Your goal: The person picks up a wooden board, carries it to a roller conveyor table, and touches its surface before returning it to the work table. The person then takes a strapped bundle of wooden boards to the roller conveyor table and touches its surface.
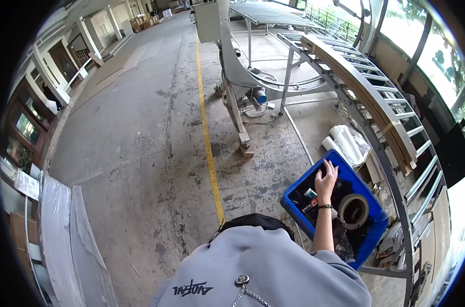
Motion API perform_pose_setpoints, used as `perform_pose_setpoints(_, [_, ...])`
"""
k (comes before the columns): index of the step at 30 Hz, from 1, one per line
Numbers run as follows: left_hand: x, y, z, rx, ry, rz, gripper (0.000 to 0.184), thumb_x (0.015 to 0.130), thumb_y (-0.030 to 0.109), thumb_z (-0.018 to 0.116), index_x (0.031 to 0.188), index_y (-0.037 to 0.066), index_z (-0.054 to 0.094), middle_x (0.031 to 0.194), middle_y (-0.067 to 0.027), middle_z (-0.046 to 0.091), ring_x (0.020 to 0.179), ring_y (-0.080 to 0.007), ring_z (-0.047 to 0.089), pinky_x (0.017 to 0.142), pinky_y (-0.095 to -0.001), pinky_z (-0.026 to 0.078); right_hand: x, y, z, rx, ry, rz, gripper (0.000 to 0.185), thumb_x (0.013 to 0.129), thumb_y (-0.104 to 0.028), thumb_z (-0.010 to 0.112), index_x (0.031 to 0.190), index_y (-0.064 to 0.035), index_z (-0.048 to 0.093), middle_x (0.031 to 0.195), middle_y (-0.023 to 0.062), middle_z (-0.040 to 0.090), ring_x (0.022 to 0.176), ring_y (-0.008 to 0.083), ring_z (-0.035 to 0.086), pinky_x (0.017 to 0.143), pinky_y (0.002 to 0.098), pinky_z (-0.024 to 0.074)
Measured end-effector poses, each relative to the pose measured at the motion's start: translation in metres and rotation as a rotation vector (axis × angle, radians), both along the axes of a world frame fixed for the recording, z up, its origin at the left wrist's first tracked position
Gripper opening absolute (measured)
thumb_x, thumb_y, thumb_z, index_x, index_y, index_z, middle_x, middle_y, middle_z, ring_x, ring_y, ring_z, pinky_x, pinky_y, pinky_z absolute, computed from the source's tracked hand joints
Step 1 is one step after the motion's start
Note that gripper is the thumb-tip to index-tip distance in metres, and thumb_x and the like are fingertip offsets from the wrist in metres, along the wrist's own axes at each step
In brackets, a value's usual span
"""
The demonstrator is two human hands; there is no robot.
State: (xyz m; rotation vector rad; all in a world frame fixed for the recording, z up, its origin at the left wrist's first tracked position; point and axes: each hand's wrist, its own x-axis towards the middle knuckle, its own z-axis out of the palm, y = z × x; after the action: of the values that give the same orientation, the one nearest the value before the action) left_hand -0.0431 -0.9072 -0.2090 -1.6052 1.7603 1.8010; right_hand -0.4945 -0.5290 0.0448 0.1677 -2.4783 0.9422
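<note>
My right hand (326,179) is over the far end of a blue plastic bin (290,205), its fingers stretched out and apart with nothing seen in them. A dark beaded bracelet (325,206) circles the wrist. Inside the bin lies a roll of tape (354,211), tan with a wide core, to the right of my forearm. A small bottle with a white and teal label (310,194) sits left of the hand among dark items. Crumpled clear plastic (343,245) lies near the bin's close end. My left hand is out of the frame.
A roller conveyor (376,77) runs along the right, with long cardboard strips (365,97) on it. Plastic-wrapped white rolls (345,143) lie on the floor beyond the bin. A machine with a ring frame (232,71) stands ahead. A yellow line (205,123) crosses the concrete floor. Wrapped panels (56,225) lean at left.
</note>
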Motion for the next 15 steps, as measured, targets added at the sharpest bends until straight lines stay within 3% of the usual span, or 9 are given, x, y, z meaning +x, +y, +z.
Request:
perform_pose_setpoints(8, [-0.071, -0.111, 0.016, 0.078, -0.187, -0.025, 0.026, 0.085, 0.013, 0.059, 0.108, 0.002, 0.061, 0.088, -0.0073, 0.066, 0.077, -0.0133, 0.061, 0.071, -0.0271, 0.049, -0.064, -0.124, 0.024, -0.125, -0.088, 0.215, 0.033, 0.076, -0.004, 0.061, 0.110, -0.0057, 0.061, 0.126, 0.0160, 0.054, 0.127, 0.0438, 0.036, 0.108, 0.0467, 0.0284])
perform_pose_setpoints(15, [-0.287, -0.235, 0.018, -0.014, 0.071, -0.282, 0.025, 0.084, 0.014, 0.060, 0.107, 0.003, 0.062, 0.086, -0.0066, 0.066, 0.073, -0.0126, 0.061, 0.067, -0.0263, 0.049, -0.139, -0.149, 0.021, -0.158, -0.018, 0.058, 0.027, 0.077, -0.002, 0.059, 0.103, -0.0038, 0.064, 0.118, 0.0153, 0.059, 0.121, 0.0378, 0.045, 0.106, 0.0415, 0.0327])
